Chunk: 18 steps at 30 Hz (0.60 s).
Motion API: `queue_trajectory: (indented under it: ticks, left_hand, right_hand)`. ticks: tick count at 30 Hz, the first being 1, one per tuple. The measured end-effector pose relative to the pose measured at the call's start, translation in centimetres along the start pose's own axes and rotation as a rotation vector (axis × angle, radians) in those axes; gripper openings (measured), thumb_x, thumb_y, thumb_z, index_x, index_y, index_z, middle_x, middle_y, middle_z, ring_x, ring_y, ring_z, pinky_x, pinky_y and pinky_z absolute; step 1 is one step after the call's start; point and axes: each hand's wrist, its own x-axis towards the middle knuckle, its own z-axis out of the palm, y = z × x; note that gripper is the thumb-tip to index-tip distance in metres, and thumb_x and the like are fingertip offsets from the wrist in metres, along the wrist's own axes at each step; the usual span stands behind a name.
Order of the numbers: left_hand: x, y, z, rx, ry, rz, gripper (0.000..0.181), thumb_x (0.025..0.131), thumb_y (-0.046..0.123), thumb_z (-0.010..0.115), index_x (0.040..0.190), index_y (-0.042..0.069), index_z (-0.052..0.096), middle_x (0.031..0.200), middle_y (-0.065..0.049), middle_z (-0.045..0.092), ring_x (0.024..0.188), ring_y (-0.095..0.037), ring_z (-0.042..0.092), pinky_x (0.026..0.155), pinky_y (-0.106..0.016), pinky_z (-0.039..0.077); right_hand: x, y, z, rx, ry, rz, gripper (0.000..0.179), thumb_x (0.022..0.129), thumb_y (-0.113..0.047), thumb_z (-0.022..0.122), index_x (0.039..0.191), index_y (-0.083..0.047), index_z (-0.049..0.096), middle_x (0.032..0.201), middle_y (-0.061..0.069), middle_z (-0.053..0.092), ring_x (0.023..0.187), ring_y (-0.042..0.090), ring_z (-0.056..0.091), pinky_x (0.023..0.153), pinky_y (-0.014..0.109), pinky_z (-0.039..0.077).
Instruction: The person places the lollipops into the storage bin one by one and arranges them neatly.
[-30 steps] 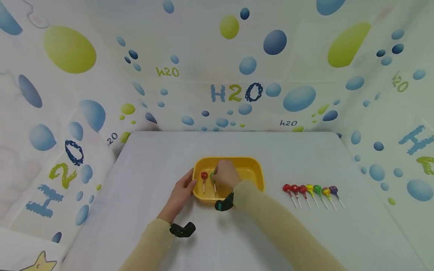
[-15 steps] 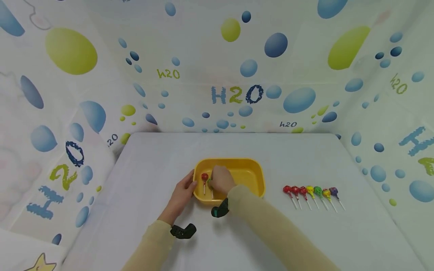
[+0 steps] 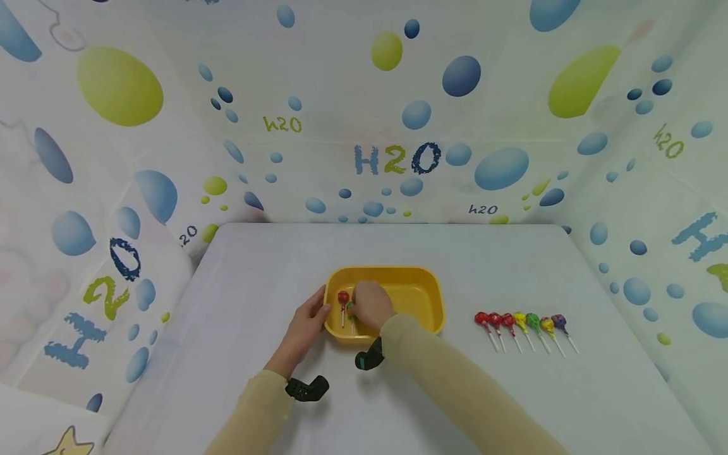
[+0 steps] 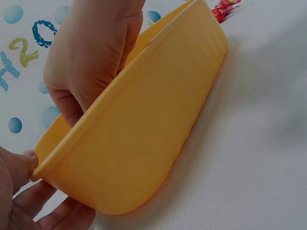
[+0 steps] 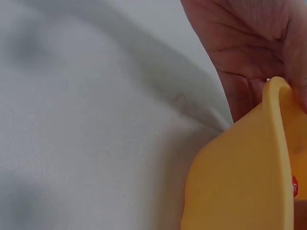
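Observation:
A yellow plastic tray (image 3: pixel 409 270) stands on the white table in the head view. My left hand (image 3: pixel 303 325) holds its left end, thumb over the rim and fingers against the outer wall, as the left wrist view shows. Inside the tray, my right hand (image 3: pixel 372 306) pinches a green lollipop (image 3: pixel 350 308), mostly covered by the fingers. Just left of it lies a red lollipop (image 3: pixel 343 297), stick toward me. In the left wrist view the tray wall (image 4: pixel 139 124) hides the right fingertips.
Right of the tray, a row of several wrapped lollipops (image 3: pixel 520 319) in red, yellow, green and purple lies on the table (image 3: pixel 500 265), sticks toward me. A cloth printed with bubbles (image 3: pixel 318 126) hangs behind and along both sides.
My right hand has shifted a little to the left inside the tray, bringing the green lollipop closer to the red one. The left hand stays on the tray's end.

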Motion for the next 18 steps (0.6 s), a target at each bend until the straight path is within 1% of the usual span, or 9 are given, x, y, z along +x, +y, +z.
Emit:
queue_trajectory:
  ticks: [3,7,14,18]
  left_hand:
    - [0.0,0.0,0.01,-0.011,-0.004,-0.004,0.057,0.11,0.019,0.045,0.164,0.017,0.025,0.166,-0.012,0.034,0.145,-0.032,0.046,0.115,-0.048,0.046]
    - [-0.01,-0.09,0.01,-0.004,-0.006,-0.006,0.057,0.111,0.02,0.045,0.164,0.017,0.024,0.167,-0.012,0.033,0.145,-0.032,0.046,0.116,-0.049,0.045]
    - [0.06,-0.13,0.07,-0.011,-0.01,-0.01,0.058,0.11,0.018,0.045,0.164,0.017,0.024,0.167,-0.011,0.033,0.148,-0.032,0.043,0.116,-0.049,0.044]
    - [0.13,-0.23,0.07,-0.016,-0.014,-0.012,0.058,0.11,0.018,0.045,0.164,0.017,0.023,0.167,-0.012,0.034,0.147,-0.031,0.044,0.117,-0.049,0.044]
  right_hand:
    - [-0.05,-0.08,0.0,-0.003,0.004,-0.001,0.022,0.082,-0.019,0.086,0.077,-0.005,0.071,0.069,0.001,0.065,0.065,0.016,0.054,0.064,0.025,0.05]
    - [-0.26,-0.18,-0.14,0.006,-0.005,0.007,0.022,0.083,-0.019,0.086,0.078,-0.005,0.069,0.068,0.001,0.061,0.065,0.017,0.053,0.063,0.024,0.048]
    - [-0.64,-0.28,-0.44,0.043,-0.023,0.026,0.02,0.087,-0.02,0.082,0.087,-0.003,0.071,0.07,0.003,0.062,0.069,0.019,0.056,0.072,0.027,0.055]
    - [-0.69,-0.22,-0.51,0.045,-0.022,0.024,0.019,0.088,-0.019,0.082,0.088,-0.003,0.071,0.07,0.003,0.062,0.069,0.018,0.056,0.071,0.026,0.054]
